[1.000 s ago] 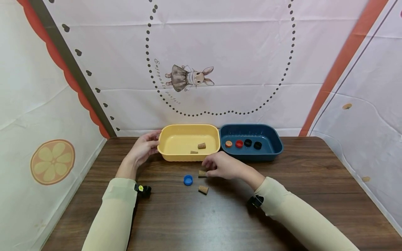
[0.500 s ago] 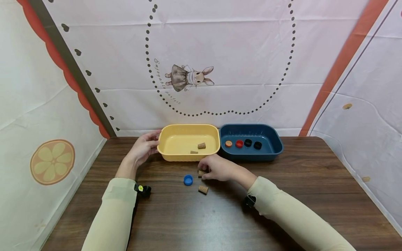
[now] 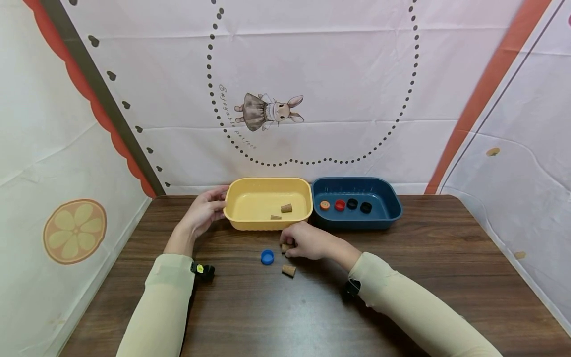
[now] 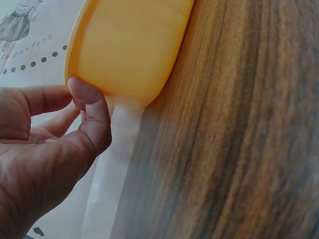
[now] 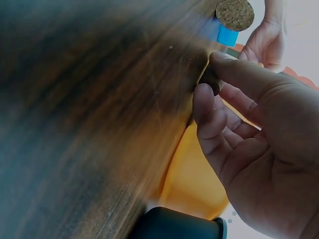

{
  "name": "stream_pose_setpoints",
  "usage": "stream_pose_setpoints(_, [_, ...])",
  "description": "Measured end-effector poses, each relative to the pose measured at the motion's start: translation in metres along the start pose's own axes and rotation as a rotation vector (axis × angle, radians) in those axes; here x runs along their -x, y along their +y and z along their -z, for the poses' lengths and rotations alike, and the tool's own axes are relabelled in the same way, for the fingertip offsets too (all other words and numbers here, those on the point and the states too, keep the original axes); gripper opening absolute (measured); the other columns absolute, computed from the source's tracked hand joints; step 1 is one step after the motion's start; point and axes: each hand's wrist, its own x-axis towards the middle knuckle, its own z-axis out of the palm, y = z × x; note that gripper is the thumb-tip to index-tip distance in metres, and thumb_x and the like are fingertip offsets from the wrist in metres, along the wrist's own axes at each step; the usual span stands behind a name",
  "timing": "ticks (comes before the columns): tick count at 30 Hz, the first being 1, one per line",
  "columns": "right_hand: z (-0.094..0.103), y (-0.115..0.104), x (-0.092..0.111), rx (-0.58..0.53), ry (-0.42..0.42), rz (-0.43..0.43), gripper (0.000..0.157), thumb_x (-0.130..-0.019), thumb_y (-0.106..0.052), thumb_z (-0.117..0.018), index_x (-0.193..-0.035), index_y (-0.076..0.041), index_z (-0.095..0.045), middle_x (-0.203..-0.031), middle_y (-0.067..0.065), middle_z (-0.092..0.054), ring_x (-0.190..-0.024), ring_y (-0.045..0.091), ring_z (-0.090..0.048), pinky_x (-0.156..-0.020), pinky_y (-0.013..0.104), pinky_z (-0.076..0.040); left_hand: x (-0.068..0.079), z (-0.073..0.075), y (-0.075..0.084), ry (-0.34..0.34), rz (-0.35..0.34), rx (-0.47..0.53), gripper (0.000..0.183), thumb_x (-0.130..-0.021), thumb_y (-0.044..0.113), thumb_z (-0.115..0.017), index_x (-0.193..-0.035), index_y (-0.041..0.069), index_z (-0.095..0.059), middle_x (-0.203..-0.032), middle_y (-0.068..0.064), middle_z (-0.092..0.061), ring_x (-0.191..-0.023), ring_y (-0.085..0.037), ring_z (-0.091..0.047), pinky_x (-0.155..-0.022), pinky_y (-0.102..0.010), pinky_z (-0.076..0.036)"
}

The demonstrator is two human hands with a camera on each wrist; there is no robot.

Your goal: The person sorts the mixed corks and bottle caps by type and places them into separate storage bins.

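Observation:
My left hand (image 3: 202,210) grips the left end of a yellow plastic bin (image 4: 134,45), thumb and fingers at its rim. Two cork stoppers lie inside that bin, one larger-looking cork (image 3: 286,208) and one flatter-looking cork (image 3: 275,217). In front of the bin, my right hand (image 3: 314,241) pinches a cork stopper (image 5: 210,81) between thumb and fingertips, low at the tabletop; the fingers partly cover it. A blue bottle cap (image 3: 267,257) sits left of this hand, and another cork stopper (image 3: 289,270) lies nearer the person.
A dark blue bin (image 3: 357,224) stands against the yellow one's right side. It holds an orange cap (image 3: 324,205), a red cap (image 3: 340,205) and two black caps (image 3: 366,207). Behind the wooden table (image 3: 250,317) hangs a printed white cloth (image 3: 348,89).
My right hand has moved slightly left and closed its thumb and fingers round the cork stopper in front of the yellow bin. The left hand has stayed at the bin.

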Motion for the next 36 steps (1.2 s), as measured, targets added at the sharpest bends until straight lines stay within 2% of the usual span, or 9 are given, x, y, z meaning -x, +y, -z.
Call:
stream_pose_setpoints(7, [0.008,-0.004,0.005,-0.059,0.017,-0.004,0.018,-0.097,-0.015,-0.08,-0.114,-0.012,-0.074,-0.096,-0.004,-0.066,-0.089,0.013,-0.063,-0.08,0.028,-0.054,0.001,0.0,0.0,-0.001,0.004,0.004,0.06,-0.11,-0.002,-0.048,-0.167,0.003,-0.03,-0.149,-0.028,-0.04,-0.119,-0.035,-0.059,-0.089,-0.033,-0.06])
stream_pose_setpoints(18, [0.039,-0.011,0.012,-0.118,0.107,-0.032,0.018,-0.096,-0.016,-0.081,-0.113,-0.014,-0.074,-0.096,-0.007,-0.069,-0.09,0.012,-0.064,-0.08,0.03,-0.057,0.001,0.0,0.0,0.001,-0.002,-0.003,0.06,-0.11,-0.001,-0.049,-0.166,0.002,-0.03,-0.149,-0.029,-0.039,-0.119,-0.034,-0.059,-0.087,-0.031,-0.06])
stream_pose_setpoints(23, [0.052,-0.006,0.011,-0.102,0.146,-0.033,0.027,-0.098,-0.019,-0.08,-0.122,-0.009,-0.075,-0.1,-0.007,-0.071,-0.09,0.009,-0.065,-0.079,0.029,-0.057,0.001,0.0,0.0,-0.001,-0.002,-0.001,0.06,-0.11,-0.001,-0.049,-0.166,0.002,-0.03,-0.148,-0.028,-0.04,-0.119,-0.034,-0.059,-0.087,-0.031,-0.06])
stream_pose_setpoints(28, [0.064,0.003,0.006,-0.076,0.185,-0.056,0.021,-0.099,-0.018,-0.079,-0.117,-0.01,-0.075,-0.11,-0.005,-0.075,-0.085,0.01,-0.065,-0.076,0.03,-0.057,0.0,0.0,0.0,-0.002,-0.003,0.003,0.059,-0.11,-0.002,-0.048,-0.166,0.002,-0.03,-0.147,-0.028,-0.04,-0.119,-0.035,-0.059,-0.089,-0.032,-0.06])
stream_pose_setpoints(33, [0.075,0.013,0.0,-0.051,0.206,-0.115,0.021,-0.1,-0.02,-0.078,-0.118,-0.01,-0.073,-0.098,-0.001,-0.071,-0.084,0.013,-0.066,-0.074,0.032,-0.057,0.0,-0.001,0.0,0.001,0.002,-0.001,0.059,-0.11,-0.001,-0.047,-0.166,0.002,-0.03,-0.151,-0.029,-0.039,-0.122,-0.037,-0.058,-0.089,-0.033,-0.06])
stream_pose_setpoints(36, [0.08,0.02,-0.004,-0.047,0.211,-0.137,0.023,-0.101,-0.021,-0.077,-0.12,-0.009,-0.072,-0.098,0.0,-0.071,-0.087,0.015,-0.067,-0.076,0.034,-0.058,0.0,0.0,0.0,0.003,0.003,-0.002,0.059,-0.11,-0.001,-0.047,-0.166,0.001,-0.03,-0.151,-0.029,-0.038,-0.123,-0.038,-0.057,-0.088,-0.032,-0.06])
